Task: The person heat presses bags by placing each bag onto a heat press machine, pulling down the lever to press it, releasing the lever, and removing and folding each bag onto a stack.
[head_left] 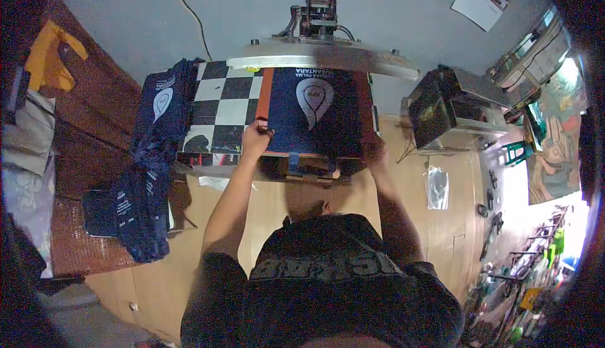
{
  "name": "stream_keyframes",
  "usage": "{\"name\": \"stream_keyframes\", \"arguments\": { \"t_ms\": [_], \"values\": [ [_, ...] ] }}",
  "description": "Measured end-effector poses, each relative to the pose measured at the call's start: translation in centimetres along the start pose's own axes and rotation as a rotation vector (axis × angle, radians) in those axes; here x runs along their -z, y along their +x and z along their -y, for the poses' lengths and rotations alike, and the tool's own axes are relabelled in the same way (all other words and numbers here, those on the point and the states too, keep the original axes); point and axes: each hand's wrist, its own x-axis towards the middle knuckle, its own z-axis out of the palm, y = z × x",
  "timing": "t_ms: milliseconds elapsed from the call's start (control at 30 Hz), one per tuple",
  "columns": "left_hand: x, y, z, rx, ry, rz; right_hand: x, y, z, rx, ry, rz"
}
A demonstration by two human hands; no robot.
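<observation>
**Two hands at the near corners of a navy cloth [343, 118]**

Dark folded garments [151, 137] form the largest group, heaped at the left of the work surface, some bearing white print. Next to them lies a black-and-white checkered top [227, 105]. A pale-edged press plate [328, 58] reaches across the far end of the navy cloth, with its dark mechanism [320, 14] above.

The navy cloth lies flat and looks smooth, right of the checkered top and on the near side of the press plate. Orange strips [263, 96] show along its left and right sides.

The left hand [257, 139] is at its near left corner, fingers bent and drawn close together rather than spread; whether they pinch the cloth or the orange edge is hard to tell. The right hand [376, 151] is at the near right corner, shadowed and blurred, so how its fingers stand cannot be told.

Smaller still, a pale drop-shaped emblem [314, 103] marks the cloth, its point toward the person, and white lettering [315, 74] sits just beyond it. Smallest is a dark bit with red [263, 123] at the left hand's fingertips, too indistinct to identify.
</observation>
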Motion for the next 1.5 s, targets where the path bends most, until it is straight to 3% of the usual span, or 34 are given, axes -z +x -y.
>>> {"name": "stream_keyframes", "arguments": {
  "t_ms": [33,133,267,400,533,667,800,867,967,1067,1200,1267,1333,1433,1500],
  "values": [
    [0.0,-0.2,-0.1,0.005,-0.020,0.002,0.4,0.4,1.2,0.016,-0.022,-0.009],
    [0.2,-0.5,-0.5,0.002,-0.029,0.015,0.9,0.8,3.2,-0.251,0.223,0.094],
    [0.1,-0.9,-1.3,-0.048,-0.035,0.007,0.3,0.9,3.2,-0.427,0.465,-0.013],
    [-0.1,-1.3,-1.6,-0.099,-0.093,-0.058,0.6,1.1,3.4,-0.313,0.340,-0.031],
    [-0.5,-1.4,-1.3,-0.124,-0.089,-0.077,2.7,2.4,8.4,-0.401,0.101,0.113],
    [-0.4,-1.4,-0.9,-0.149,-0.013,-0.085,2.8,2.1,10.0,-0.352,0.640,-0.015],
    [-0.1,-1.6,-0.9,-0.135,0.043,-0.060,2.8,1.5,8.8,-0.477,0.764,0.044],
    [0.0,-1.6,-1.2,-0.124,0.041,-0.056,0.4,0.5,2.8,-0.536,0.887,0.019],
    [0.2,-1.4,-1.2,-0.128,0.052,-0.029,-0.6,0.5,0.8,-0.535,0.897,0.001],
    [0.3,-1.6,-1.0,-0.127,0.038,-0.024,-0.8,0.5,0.7,-0.474,0.795,-0.015],
    [0.1,-1.4,-1.1,-0.156,0.011,-0.035,-0.8,0.1,0.7,-0.620,1.054,-0.093],
    [0.3,-1.4,-1.3,-0.197,0.041,-0.041,-0.6,-0.3,0.5,-0.498,0.566,-0.037],
    [0.6,-1.2,-1.4,-0.158,0.091,0.002,-0.6,-0.6,-0.9,-0.431,0.322,-0.011],
    [1.3,-1.2,-3.1,-0.084,0.193,0.087,-0.8,-0.2,-2.9,-0.541,1.054,0.117],
    [1.6,-2.5,-6.2,-0.201,0.465,-0.026,0.2,0.4,-1.6,-0.580,1.216,0.155]
  ]
}}
